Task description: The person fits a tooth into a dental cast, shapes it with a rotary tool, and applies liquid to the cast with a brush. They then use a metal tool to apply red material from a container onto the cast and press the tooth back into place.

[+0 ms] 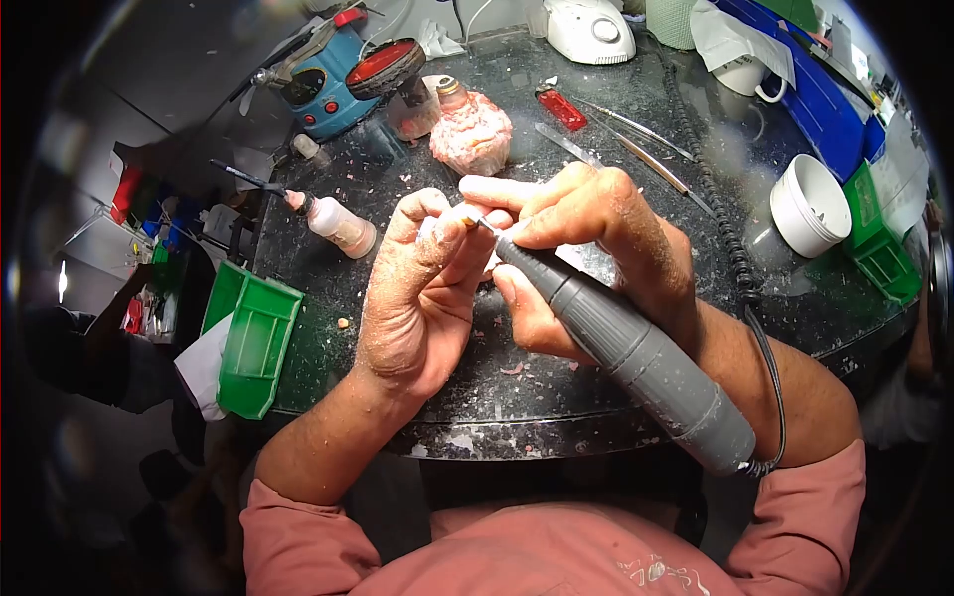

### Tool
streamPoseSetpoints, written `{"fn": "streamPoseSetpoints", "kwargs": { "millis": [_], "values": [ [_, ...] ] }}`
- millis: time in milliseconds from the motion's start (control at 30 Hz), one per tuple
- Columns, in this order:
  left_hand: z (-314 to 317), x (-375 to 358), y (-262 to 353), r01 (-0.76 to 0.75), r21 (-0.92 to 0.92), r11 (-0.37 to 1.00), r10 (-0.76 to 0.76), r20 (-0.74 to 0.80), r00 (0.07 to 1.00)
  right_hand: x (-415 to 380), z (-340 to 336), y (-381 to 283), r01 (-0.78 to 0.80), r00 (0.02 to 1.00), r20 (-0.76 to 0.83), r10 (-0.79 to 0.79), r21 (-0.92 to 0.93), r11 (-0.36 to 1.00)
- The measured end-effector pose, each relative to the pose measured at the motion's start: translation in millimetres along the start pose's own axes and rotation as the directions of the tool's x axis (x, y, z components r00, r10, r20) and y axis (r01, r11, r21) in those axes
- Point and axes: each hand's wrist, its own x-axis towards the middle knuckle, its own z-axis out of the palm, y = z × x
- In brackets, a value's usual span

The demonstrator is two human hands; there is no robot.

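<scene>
My right hand [611, 238] wraps round a dark grey rotary handpiece [636, 358], its coiled cord leaving the rear end. The handpiece points up and left, and its thin metal tip [485, 224] meets the fingertips of my left hand [417, 298]. Thumb and fingers of that hand are pinched together on something small, mostly hidden; a bit of gold colour shows near the tip. Pale dust coats both hands. Just beyond them stands a lumpy pink-and-white mass [471, 134] with a metal-topped neck.
Left of my hands lie a white bottle [341, 226] with a brush and a green bin [260, 343]. A blue machine [333, 84] stands behind. Metal hand tools [656, 164], a red-handled tool [561, 109], a white tub [810, 206] and a mug [740, 77] are to the right.
</scene>
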Motion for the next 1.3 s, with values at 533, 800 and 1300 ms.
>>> {"fn": "streamPoseSetpoints", "kwargs": {
  "millis": [533,800,1300],
  "values": [
    [-11,15,9,-0.231,0.219,0.948,0.197,0.166,0.966,-3,3,4,-0.076,0.994,-0.074,0.083,0.096,0.992],
    [-15,18,8,-0.324,0.261,0.909,0.25,0.281,0.927,11,-9,-5,-0.34,0.919,-0.106,0.38,0.276,0.899],
    [-6,10,3,-0.342,0.335,0.878,0.294,0.187,0.937,3,-6,4,-0.123,0.992,-0.004,0.123,0.009,0.992]
  ]
}}
